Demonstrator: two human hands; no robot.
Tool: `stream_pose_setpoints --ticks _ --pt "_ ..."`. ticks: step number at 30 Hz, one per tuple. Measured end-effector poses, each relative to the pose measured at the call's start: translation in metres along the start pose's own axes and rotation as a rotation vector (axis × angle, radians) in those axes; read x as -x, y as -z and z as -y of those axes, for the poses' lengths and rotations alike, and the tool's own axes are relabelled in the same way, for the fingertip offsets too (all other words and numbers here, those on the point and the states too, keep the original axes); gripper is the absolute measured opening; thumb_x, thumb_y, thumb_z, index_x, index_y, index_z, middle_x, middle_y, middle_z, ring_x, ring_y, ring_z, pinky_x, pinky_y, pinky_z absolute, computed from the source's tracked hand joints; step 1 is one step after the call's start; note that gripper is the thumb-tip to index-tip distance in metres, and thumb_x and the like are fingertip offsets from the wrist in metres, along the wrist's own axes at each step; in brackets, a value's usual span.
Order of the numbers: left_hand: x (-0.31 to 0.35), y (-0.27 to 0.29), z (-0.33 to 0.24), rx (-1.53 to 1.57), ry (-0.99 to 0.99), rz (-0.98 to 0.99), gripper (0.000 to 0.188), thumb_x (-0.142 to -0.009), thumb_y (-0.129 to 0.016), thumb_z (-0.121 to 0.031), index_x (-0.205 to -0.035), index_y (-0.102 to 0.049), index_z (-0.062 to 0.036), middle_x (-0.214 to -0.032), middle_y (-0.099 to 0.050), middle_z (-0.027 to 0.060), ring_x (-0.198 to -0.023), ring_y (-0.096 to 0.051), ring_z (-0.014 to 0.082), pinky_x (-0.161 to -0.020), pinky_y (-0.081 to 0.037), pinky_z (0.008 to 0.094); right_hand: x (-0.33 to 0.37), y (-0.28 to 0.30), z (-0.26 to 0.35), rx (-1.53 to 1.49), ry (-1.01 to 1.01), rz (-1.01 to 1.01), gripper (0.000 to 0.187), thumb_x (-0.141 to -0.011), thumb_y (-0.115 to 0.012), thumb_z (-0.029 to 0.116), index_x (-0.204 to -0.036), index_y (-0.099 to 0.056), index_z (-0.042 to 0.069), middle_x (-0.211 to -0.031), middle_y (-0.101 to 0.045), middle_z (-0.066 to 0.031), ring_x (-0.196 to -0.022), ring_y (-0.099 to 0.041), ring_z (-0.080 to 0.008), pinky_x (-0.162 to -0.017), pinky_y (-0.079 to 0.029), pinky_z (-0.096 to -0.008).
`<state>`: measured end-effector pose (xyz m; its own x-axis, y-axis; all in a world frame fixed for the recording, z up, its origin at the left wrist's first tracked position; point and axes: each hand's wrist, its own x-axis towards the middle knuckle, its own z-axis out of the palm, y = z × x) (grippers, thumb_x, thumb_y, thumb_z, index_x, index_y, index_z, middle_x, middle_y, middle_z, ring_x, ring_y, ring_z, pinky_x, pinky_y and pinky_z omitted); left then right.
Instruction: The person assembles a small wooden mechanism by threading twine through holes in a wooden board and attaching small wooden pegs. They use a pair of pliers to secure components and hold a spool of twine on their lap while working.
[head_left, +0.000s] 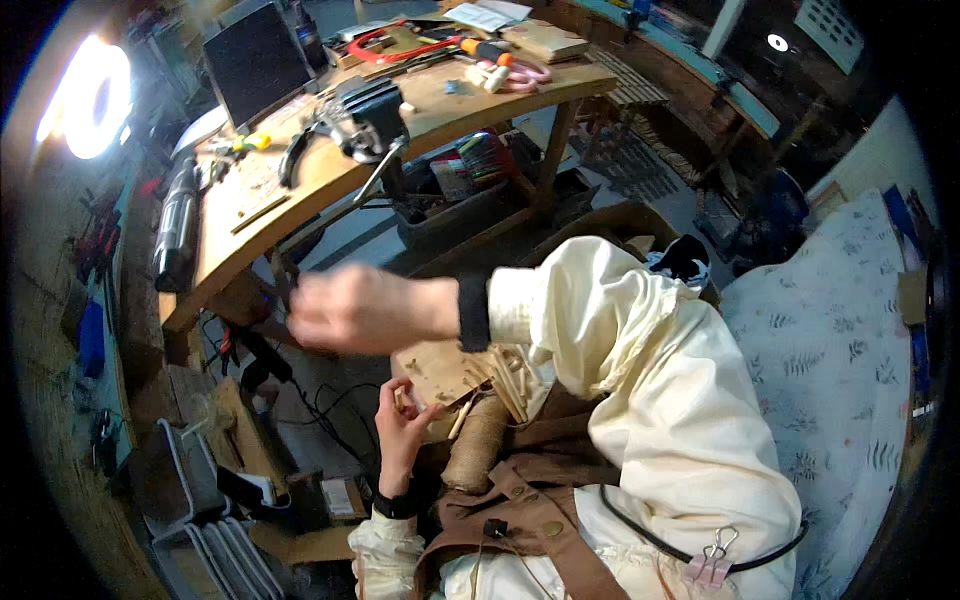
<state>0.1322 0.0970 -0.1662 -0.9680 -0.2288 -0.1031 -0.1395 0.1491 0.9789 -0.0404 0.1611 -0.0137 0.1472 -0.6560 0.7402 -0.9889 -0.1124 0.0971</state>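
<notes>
Head view. Left hand (402, 425): at the left edge of a wooden board (432, 368), thumb and fingers parted (whether clamped on it, cannot tell), probably for steadiness. Right hand (345, 310): curled, motion-blurred; whether it grips anything, cannot tell. Board: low before the body, seemingly so for easy reach; flat, pale, dark-flecked. Sticks (512, 388): slim, straight, wooden, bunched. Twine roll (475, 445): brown, fibrous, cylindrical, just beside the sticks.

Board (432, 370) btwn L hand (400, 425) & sticks (513, 388)
</notes>
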Motion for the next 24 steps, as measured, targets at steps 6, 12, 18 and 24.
stream_pose_setpoints --ticks 6,12,18,24 --pt "0.001 0.004 -0.001 0.108 0.013 -0.025 0.049 -0.073 -0.077 -0.008 -0.113 -0.048 -0.0025 -0.075 -0.053 0.0011 -0.064 -0.048 0.0048 -0.055 -0.043 0.0218 -0.127 -0.015 -0.077 -0.021 -0.770 -0.295 0.014 -0.081 -0.054 0.010 -0.081 -0.062 -0.002 -0.073 -0.063 -0.0212 -0.066 -0.066 -0.0334 -0.056 -0.053 -0.0398" --pt "0.005 -0.003 -0.010 0.168 0.053 -0.007 0.050 -0.078 -0.068 0.001 -0.122 -0.044 -0.0008 -0.096 -0.062 0.0063 -0.084 -0.058 0.0092 -0.071 -0.048 0.0242 -0.126 -0.076 -0.126 0.224 -1.016 -0.067 0.022 -0.080 -0.058 0.020 -0.090 -0.061 0.000 -0.085 -0.067 -0.0207 -0.080 -0.069 -0.0315 -0.068 -0.056 -0.0402" --pt "0.000 0.000 0.002 0.030 -0.016 0.015 0.050 -0.076 -0.073 -0.001 -0.117 -0.045 -0.0019 -0.085 -0.055 -0.0002 -0.075 -0.051 0.0046 -0.065 -0.046 0.0216 -0.120 -0.022 -0.055 0.302 -0.531 -0.208 0.009 -0.082 -0.057 0.011 -0.089 -0.058 0.005 -0.087 -0.057 -0.0099 -0.082 -0.059 -0.0237 -0.065 -0.050 -0.0336" --pt "0.007 0.017 -0.010 -0.078 0.111 0.020 0.045 -0.076 -0.077 -0.005 -0.111 -0.049 -0.0018 -0.075 -0.049 -0.0025 -0.062 -0.041 0.0035 -0.053 -0.040 0.0193 -0.053 0.095 -0.076 -0.119 -0.496 -0.814 0.007 -0.081 -0.063 0.008 -0.085 -0.058 0.007 -0.072 -0.062 -0.0076 -0.069 -0.064 -0.0255 -0.061 -0.053 -0.0372"
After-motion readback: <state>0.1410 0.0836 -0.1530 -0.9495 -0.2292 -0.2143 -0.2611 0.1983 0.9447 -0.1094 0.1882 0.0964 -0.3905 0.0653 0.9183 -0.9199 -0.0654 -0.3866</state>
